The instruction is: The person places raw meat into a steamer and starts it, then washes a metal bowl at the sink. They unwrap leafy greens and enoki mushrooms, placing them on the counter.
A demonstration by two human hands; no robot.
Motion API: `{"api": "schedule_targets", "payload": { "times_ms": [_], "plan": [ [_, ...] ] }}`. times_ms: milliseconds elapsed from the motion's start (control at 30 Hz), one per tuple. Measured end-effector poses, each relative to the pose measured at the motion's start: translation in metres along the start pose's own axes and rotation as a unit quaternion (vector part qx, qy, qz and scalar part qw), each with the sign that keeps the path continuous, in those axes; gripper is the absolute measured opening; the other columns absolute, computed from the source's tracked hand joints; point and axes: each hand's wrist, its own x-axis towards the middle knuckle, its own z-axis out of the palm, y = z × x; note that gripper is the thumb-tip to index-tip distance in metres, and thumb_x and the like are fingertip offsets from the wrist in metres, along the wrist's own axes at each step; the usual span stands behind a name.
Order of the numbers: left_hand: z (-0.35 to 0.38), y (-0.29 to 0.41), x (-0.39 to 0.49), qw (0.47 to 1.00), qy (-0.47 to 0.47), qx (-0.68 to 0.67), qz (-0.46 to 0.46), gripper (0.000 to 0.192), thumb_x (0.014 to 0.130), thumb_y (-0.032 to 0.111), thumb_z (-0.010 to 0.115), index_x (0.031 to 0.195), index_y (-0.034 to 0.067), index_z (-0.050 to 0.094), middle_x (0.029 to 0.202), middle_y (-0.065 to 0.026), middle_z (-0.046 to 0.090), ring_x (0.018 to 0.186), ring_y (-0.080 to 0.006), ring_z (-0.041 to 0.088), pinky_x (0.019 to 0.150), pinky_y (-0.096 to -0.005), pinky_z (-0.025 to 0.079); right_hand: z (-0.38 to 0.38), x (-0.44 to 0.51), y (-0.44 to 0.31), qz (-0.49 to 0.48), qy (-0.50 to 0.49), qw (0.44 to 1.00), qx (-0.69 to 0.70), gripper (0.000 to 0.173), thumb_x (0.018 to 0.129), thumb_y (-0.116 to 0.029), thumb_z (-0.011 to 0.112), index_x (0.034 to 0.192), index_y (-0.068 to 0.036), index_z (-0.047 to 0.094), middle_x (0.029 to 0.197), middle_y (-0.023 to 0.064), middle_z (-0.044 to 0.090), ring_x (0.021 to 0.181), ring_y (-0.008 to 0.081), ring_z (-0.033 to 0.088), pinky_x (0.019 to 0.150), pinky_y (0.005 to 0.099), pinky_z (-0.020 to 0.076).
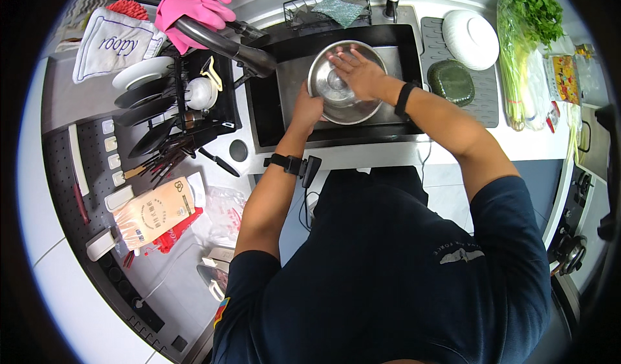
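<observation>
A stainless steel bowl (pixel 347 114) is in view over the basin of a dark sink (pixel 264 126). My left hand (pixel 307 106) grips its left rim, thumb up along the edge and the fingers mostly hidden beneath. Over the bowl's inside lies my right hand (pixel 356 73), palm down with its fingers spread towards the far wall. Whether those fingertips touch the metal I cannot tell. The bowl looks wet and shiny inside; any water in it is hard to make out. A dark faucet (pixel 228 48) reaches in from the left, its head short of the bowl.
Pink rubber gloves (pixel 194 9) drape over the faucet. Left stands a dish rack (pixel 182 92) with plates; a black-handled knife (pixel 220 162) lies nearby. On a grey drying mat (pixel 485 102) rest a white bowl (pixel 470 39) and a green dish (pixel 451 83). Bagged celery (pixel 515 73) is farther right.
</observation>
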Motion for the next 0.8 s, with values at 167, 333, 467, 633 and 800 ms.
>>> {"api": "schedule_targets", "payload": {
  "times_ms": [167, 333, 467, 633, 800],
  "plan": [
    [-0.021, -0.006, 0.004, 0.999, -0.003, -0.046, 0.017, 0.059, 0.087, 0.000, 0.050, 0.145, 0.005, 0.038, 0.120, -0.0184, 0.061, 0.092, -0.0281, 0.070, 0.061, -0.0393, 0.064, -0.005, 0.014, -0.057, -0.045, -0.113, 0.930, 0.348, 0.055, 0.087, -0.018, 0.052, 0.141, -0.007, 0.055, 0.165, 0.0155, 0.020, 0.150, 0.0346, 0.025, 0.122, 0.0472, 0.0233],
    [-0.047, -0.014, -0.002, 0.999, 0.029, -0.013, 0.021, 0.063, 0.084, 0.004, 0.050, 0.146, 0.005, 0.037, 0.122, -0.0198, 0.060, 0.097, -0.0307, 0.069, 0.057, -0.0365, 0.062, -0.010, 0.005, -0.044, 0.055, -0.192, 0.975, 0.102, 0.056, 0.092, -0.019, 0.047, 0.146, -0.006, 0.048, 0.163, 0.0158, 0.026, 0.152, 0.0307, 0.023, 0.124, 0.0420, 0.0188],
    [-0.040, -0.018, -0.001, 0.999, 0.010, -0.048, 0.008, 0.054, 0.088, 0.003, 0.049, 0.141, 0.006, 0.042, 0.121, -0.0196, 0.060, 0.097, -0.0312, 0.069, 0.056, -0.0378, 0.062, -0.012, 0.031, -0.061, 0.095, -0.015, 0.979, 0.178, 0.063, 0.091, -0.024, 0.053, 0.150, -0.007, 0.042, 0.165, 0.0158, 0.019, 0.153, 0.0306, 0.019, 0.122, 0.0512, 0.0203],
    [-0.076, -0.015, 0.006, 0.998, 0.023, -0.053, 0.027, 0.050, 0.090, 0.004, 0.048, 0.140, 0.007, 0.043, 0.126, -0.0177, 0.058, 0.098, -0.0323, 0.069, 0.059, -0.0417, 0.063, -0.006, 0.029, -0.106, 0.055, -0.149, 0.880, 0.448, 0.051, 0.094, -0.023, 0.047, 0.144, -0.012, 0.054, 0.156, 0.0093, 0.042, 0.149, 0.0299, 0.029, 0.122, 0.0487, 0.0228],
    [-0.091, -0.029, 0.008, 0.998, -0.031, 0.047, -0.040, 0.068, 0.084, -0.002, 0.044, 0.150, 0.012, 0.038, 0.134, -0.0185, 0.057, 0.111, -0.0345, 0.065, 0.061, -0.0421, 0.063, -0.001, 0.016, -0.062, -0.003, -0.165, 0.973, -0.160, 0.054, 0.096, -0.024, 0.043, 0.144, 0.000, 0.049, 0.161, 0.0141, 0.032, 0.151, 0.0285, 0.025, 0.126, 0.0450, 0.0087]
  ]
}}
